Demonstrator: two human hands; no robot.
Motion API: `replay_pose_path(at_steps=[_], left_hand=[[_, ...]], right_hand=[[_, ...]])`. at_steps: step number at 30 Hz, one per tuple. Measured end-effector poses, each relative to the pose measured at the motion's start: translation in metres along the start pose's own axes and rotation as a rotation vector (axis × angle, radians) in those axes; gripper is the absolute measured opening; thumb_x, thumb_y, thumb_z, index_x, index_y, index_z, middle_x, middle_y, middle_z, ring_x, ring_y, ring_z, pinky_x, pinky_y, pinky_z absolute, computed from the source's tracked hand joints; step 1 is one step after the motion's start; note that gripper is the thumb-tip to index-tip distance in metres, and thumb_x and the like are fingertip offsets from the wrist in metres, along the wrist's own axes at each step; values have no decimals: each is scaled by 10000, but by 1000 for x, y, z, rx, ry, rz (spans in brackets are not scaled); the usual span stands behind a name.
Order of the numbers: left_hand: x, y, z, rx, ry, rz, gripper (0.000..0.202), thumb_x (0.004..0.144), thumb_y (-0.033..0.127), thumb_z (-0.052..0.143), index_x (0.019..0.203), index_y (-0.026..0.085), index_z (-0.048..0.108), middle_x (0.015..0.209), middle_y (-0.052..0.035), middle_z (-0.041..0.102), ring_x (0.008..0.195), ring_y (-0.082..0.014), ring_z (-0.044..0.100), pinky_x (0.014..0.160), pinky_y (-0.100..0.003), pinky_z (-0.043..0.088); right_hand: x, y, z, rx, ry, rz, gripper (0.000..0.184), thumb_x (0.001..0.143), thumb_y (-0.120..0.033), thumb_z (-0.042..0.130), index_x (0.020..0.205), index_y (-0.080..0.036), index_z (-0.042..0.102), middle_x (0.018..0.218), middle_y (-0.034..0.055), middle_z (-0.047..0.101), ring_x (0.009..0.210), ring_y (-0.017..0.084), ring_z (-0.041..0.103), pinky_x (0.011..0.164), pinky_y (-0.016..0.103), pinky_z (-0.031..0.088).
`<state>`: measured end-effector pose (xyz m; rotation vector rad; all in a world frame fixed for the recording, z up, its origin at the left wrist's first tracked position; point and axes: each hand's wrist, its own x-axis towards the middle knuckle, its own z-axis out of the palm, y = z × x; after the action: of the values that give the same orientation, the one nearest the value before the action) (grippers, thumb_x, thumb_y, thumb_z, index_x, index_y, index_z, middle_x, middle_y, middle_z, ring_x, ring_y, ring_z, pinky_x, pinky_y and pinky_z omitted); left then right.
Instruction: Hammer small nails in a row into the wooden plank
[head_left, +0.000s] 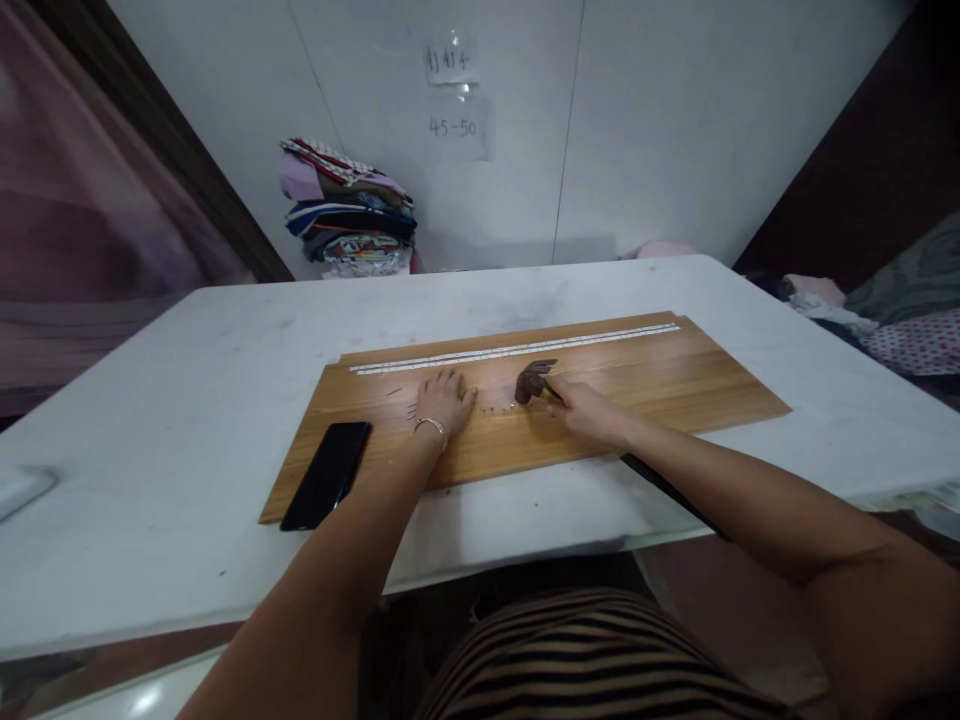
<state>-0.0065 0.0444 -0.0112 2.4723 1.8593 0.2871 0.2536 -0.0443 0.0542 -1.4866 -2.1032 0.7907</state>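
A wooden board [645,375] lies flat on the white table. My left hand [445,400] rests on it palm down, fingers spread, with a bracelet at the wrist. Close to that hand's left side are several loose nails [411,409]. A short row of nail heads [493,409] shows in the wood between my hands. My right hand [574,405] is wrapped round the handle of a claw hammer [532,383]. The dark hammer head is over the board, just right of the row; I cannot tell whether it touches the wood.
Two white marked strips [517,349] run along the board's far side. A black phone [328,475] lies at its left end. Folded clothes [349,210] are stacked against the wall behind the white table [187,430]. Fabric [915,340] is heaped beyond the right edge.
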Motion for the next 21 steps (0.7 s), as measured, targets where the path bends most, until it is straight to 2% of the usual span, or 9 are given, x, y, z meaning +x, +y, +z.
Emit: replay_pose_path(at_steps=[4,12,16,21], left_hand=[[-1,1,-2,-2,-12,-12,473,977,458,413,1313,183,601,1469,-123,561,1378,-277,464,1151,-422,348],[-2,2,-3,6,-16,-11,474,976,464,405,1302,183,603,1469,-120,559,1377,-274,464,1153,-413,346],[-1,1,-2,-3,-8,-3,449,972,449,407,1275,197,622,1476,-115,556,1382,-279,461,1144,-417,355],[0,0,0,-6,-4,-1,476,970,461,403,1298,184,608,1475,-128,554,1376,-287,464,1143,-428,357]], right_hand=[[-1,0,2,15,-9,-19,333,850,-149,528,1147,-193,671,1109,80,739,1010,242,667,899,329,480],[0,-7,-4,-43,3,44,374,828,-117,543,1186,-160,642,1114,121,737,997,261,665,887,346,480],[-1,-7,-2,-9,5,13,361,826,-102,529,1154,-178,661,1100,100,741,991,246,666,888,338,481],[-3,-2,1,28,-3,-13,323,846,-152,545,1138,-190,677,1057,81,747,970,236,664,874,323,484]])
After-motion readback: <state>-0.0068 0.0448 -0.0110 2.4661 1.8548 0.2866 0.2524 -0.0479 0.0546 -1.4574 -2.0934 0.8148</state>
